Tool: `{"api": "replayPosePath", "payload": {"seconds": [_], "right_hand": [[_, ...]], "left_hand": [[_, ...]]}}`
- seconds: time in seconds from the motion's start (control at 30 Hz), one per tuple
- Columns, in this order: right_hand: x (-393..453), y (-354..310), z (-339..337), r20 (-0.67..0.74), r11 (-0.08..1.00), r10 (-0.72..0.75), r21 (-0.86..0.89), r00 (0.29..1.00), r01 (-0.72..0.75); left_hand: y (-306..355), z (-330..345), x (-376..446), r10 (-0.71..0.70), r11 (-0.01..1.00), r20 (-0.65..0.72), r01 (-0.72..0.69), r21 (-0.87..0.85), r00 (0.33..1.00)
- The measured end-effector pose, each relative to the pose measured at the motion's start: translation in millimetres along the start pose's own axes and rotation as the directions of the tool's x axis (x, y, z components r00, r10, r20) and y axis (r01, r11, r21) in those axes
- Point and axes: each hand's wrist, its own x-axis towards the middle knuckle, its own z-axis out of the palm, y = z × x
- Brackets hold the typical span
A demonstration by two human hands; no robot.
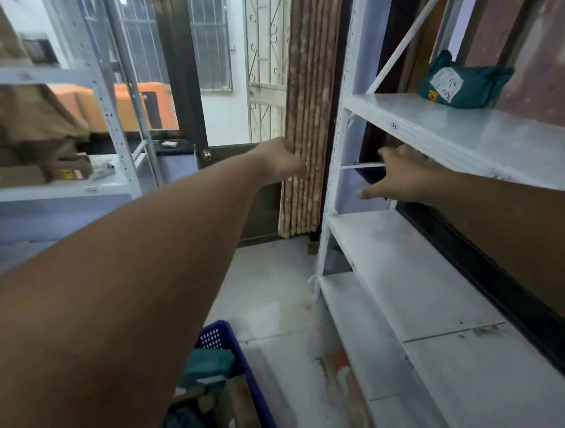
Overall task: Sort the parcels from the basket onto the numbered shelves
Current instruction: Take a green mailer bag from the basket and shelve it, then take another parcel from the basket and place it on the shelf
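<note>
1. A person reaches forward with both arms between two racks; the left hand [282, 162] grips the edge of a hanging bamboo-like curtain [304, 118], apparently pulling it aside to clear the end of the white shelving unit [409, 272]

2. The right hand [402, 177] stretches under the upper shelf toward the unit's far end, fingers spread and holding nothing; motion blur hides whether it touches the thin white cross-rod [361, 166] just beside it

3. The parcels wait low in the frame: a blue plastic basket [216, 335] on the floor holds several teal and brown packages [206, 369], none in either hand

4. One teal parcel [462, 84] with a white label already sits on the upper shelf, whose front lip carries a small handwritten number [394, 125] too faint to read; most of the sorting looks undone

5. The shelves below it show bare white board, scuffed and marked with dark specks

6. Across the aisle a grey metal rack [105, 92] carries blurred brown cartons [16, 115]

7. The floor [272, 281] is pale tile; behind stand a dark-framed door [181, 70], a barred window [210, 38] and an ornamental white grille [263, 48], daylight washing in
</note>
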Motion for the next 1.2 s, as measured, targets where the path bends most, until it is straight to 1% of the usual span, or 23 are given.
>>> {"api": "replayPosePath", "payload": {"seconds": [0.1, 0.2, 0.4, 0.6, 0.73, 0.83, 0.9, 0.97, 1.07, 1.2], "right_hand": [[3, -25, 29, 0.031, 0.996, -0.061, -0.069, 0.998, 0.063], [3, -62, 72, 0.096, 0.993, -0.088, -0.07, 0.991, 0.095], [1, -138, 168, 0.224, 0.984, -0.157, -0.043, 0.962, 0.17], [-9, -189, 278, 0.367, 0.984, -0.161, -0.018, 0.916, 0.18], [-17, -200, 354, 0.427, 0.981, -0.161, -0.029, 0.89, 0.192], [-22, -200, 413, 0.498, 0.987, -0.137, -0.005, 0.856, 0.161], [-26, -199, 446, 0.535, 0.987, -0.123, -0.026, 0.836, 0.162], [-27, -198, 482, 0.568, 0.979, -0.129, -0.058, 0.813, 0.196], [-24, -198, 533, 0.62, 0.969, -0.148, -0.067, 0.771, 0.24], [-11, -203, 603, 0.645, 0.948, -0.196, -0.066, 0.738, 0.31]], "left_hand": [[-53, 6, -4, -0.104, 0.994, 0.014, 0.103, 0.028, 0.995], [-115, 14, -7, -0.225, 0.974, 0.024, 0.224, 0.023, 0.974], [-220, 27, -10, -0.343, 0.939, 0.089, 0.338, 0.06, 0.935], [-321, 74, -11, -0.473, 0.881, 0.175, 0.466, 0.078, 0.864], [-387, 124, -9, -0.531, 0.847, 0.215, 0.518, 0.12, 0.819], [-435, 164, -7, -0.572, 0.82, 0.252, 0.549, 0.163, 0.78], [-464, 186, -7, -0.583, 0.812, 0.263, 0.55, 0.195, 0.769], [-492, 208, -7, -0.596, 0.803, 0.267, 0.557, 0.211, 0.758], [-535, 243, -18, -0.621, 0.784, 0.307, 0.582, 0.216, 0.721], [-597, 295, -38, -0.663, 0.747, 0.321, 0.626, 0.224, 0.676]]}}
